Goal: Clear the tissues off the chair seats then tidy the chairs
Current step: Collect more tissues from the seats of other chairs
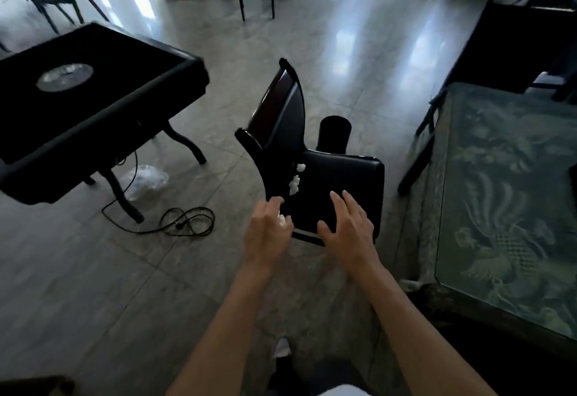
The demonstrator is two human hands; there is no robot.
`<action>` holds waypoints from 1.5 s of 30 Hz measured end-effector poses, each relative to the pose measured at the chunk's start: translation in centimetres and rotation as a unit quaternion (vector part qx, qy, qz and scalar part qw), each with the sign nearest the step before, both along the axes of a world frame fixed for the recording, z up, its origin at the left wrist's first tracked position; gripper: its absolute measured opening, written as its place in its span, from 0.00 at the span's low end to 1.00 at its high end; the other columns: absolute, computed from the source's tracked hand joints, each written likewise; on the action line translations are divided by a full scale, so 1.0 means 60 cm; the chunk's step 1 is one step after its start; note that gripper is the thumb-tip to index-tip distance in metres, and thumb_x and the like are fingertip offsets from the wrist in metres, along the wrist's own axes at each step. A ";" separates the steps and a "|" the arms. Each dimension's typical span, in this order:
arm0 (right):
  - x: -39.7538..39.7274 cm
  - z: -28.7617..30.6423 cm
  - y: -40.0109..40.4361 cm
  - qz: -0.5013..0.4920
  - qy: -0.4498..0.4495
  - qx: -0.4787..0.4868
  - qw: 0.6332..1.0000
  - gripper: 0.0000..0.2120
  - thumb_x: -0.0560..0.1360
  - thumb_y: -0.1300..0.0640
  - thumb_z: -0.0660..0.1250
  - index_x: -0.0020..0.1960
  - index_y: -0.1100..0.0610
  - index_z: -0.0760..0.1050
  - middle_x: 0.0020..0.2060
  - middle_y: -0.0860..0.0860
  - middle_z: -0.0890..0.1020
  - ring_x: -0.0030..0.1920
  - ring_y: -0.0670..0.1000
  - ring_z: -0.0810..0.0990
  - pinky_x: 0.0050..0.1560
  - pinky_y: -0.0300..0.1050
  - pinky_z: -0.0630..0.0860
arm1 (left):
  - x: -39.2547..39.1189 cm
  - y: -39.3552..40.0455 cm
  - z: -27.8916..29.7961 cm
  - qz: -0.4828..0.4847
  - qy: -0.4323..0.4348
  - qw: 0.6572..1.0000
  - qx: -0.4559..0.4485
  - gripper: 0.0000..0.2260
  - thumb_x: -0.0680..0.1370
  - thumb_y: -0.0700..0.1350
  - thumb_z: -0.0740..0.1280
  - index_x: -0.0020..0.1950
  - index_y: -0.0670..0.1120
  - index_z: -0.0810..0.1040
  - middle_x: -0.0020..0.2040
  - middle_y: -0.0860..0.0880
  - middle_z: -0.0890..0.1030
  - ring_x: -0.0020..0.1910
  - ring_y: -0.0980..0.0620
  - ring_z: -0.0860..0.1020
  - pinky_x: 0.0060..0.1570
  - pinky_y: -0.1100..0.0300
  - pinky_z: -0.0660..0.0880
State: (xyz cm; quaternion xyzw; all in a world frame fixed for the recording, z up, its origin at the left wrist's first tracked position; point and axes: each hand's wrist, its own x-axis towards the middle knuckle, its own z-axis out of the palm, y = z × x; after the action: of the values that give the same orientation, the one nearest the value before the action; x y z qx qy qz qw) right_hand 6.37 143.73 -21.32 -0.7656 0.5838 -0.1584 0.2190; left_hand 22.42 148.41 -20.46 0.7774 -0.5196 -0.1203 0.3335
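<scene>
A dark chair (340,183) with a black padded seat stands in the middle of the floor, its backrest toward the left. Two crumpled white tissues (295,181) lie on the seat along the backrest side, one beyond the other. A third white tissue (282,220) shows at the palm of my left hand (268,233), which hovers at the seat's near left corner with fingers loosely bent. My right hand (346,224) is spread, fingers straight, over the seat's near edge.
A black square table (131,105) with a round centre disc stands at the left; a black cable (184,220) and a clear plastic bag (143,180) lie on the floor beside it. A black bin (334,133) stands behind the chair. A green patterned table (505,196) is at the right.
</scene>
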 end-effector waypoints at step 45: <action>0.126 -0.550 -0.676 0.041 0.003 0.175 0.984 0.36 0.75 0.46 0.67 0.78 0.50 0.55 0.78 0.52 0.57 0.76 0.56 0.57 0.72 0.61 0.62 | 0.062 -0.663 -0.519 0.079 0.108 0.987 0.088 0.16 0.73 0.43 0.72 0.60 0.47 0.78 0.52 0.49 0.79 0.46 0.57 0.76 0.43 0.75 0.70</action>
State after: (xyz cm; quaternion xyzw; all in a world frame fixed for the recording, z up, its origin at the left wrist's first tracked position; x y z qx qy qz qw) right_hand 13.96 103.16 -54.32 -0.7391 0.5713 -0.0426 0.3544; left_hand 26.13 108.61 -51.58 0.8248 -0.4049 -0.2219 0.3262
